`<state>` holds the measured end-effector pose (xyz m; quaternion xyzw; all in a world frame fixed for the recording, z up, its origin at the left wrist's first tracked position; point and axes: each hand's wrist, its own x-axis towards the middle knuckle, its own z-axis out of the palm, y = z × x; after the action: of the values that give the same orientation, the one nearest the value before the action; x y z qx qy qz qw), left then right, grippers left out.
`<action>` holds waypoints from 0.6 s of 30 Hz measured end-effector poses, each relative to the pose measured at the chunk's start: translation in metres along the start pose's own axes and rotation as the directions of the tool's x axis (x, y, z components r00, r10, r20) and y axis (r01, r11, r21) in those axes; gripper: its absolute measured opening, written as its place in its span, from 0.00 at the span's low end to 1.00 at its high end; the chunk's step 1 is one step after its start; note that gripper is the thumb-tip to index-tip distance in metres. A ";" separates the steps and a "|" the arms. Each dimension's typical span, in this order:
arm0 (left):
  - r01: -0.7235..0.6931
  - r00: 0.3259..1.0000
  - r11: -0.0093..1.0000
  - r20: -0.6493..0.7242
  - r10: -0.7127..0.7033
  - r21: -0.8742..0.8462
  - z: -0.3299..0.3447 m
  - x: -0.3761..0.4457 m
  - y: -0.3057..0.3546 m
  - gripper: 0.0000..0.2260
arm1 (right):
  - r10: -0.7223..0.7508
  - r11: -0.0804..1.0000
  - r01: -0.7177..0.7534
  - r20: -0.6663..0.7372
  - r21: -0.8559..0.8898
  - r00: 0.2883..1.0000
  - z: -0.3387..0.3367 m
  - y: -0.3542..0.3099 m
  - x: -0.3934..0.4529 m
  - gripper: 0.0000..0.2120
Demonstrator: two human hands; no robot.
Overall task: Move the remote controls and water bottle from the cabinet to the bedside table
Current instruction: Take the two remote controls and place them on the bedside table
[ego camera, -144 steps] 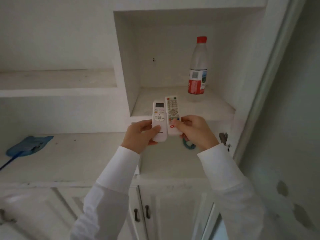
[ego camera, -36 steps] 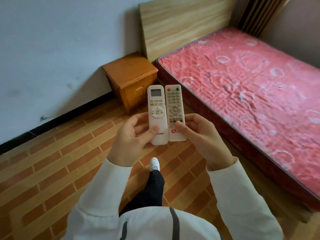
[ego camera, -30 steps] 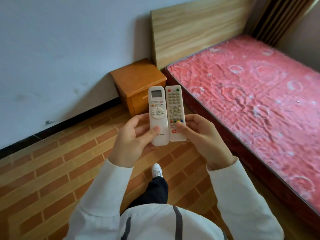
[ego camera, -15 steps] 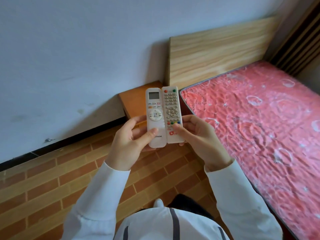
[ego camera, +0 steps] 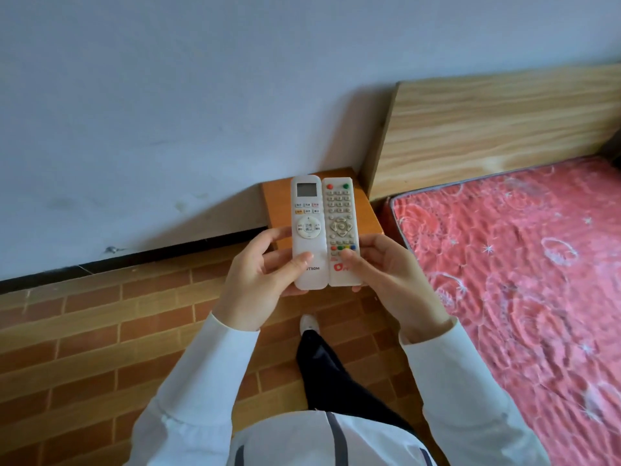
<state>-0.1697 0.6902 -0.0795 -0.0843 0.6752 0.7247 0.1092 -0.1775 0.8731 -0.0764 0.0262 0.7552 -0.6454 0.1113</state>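
Two remote controls (ego camera: 325,230) side by side in both hands, above bedside table (ego camera: 364,210)

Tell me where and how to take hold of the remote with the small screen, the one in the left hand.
Grip the screen remote by its lower third, as the left hand does now: thumb on the plain face below the round pad, fingers behind. Come from its left edge, probably, because the keypad remote in the right hand lies against its right edge. The long, narrow body suits a pinch across its thickness.

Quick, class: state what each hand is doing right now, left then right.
Left hand: closed on the remote with the screen.
Right hand: closed on the remote with coloured buttons.
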 end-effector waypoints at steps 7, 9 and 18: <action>0.016 0.997 1.000 -0.074 -0.015 0.007 0.005 0.109 0.023 0.21 | 0.023 1.000 -0.022 0.077 -0.016 0.997 -0.021 -0.015 0.122 0.15; 0.015 0.996 1.000 -0.083 -0.014 0.018 0.005 0.140 0.031 0.22 | 0.022 1.000 -0.021 0.089 -0.016 0.996 -0.027 -0.021 0.154 0.15; 0.051 0.990 0.998 -0.137 -0.045 0.041 0.003 0.255 0.034 0.24 | 0.024 0.996 -0.015 0.104 -0.089 0.994 -0.039 -0.018 0.275 0.14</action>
<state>-0.4237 0.7027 -0.1154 -0.1474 0.6948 0.6991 0.0822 -0.4540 0.8796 -0.1089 -0.0054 0.7757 -0.6108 0.1584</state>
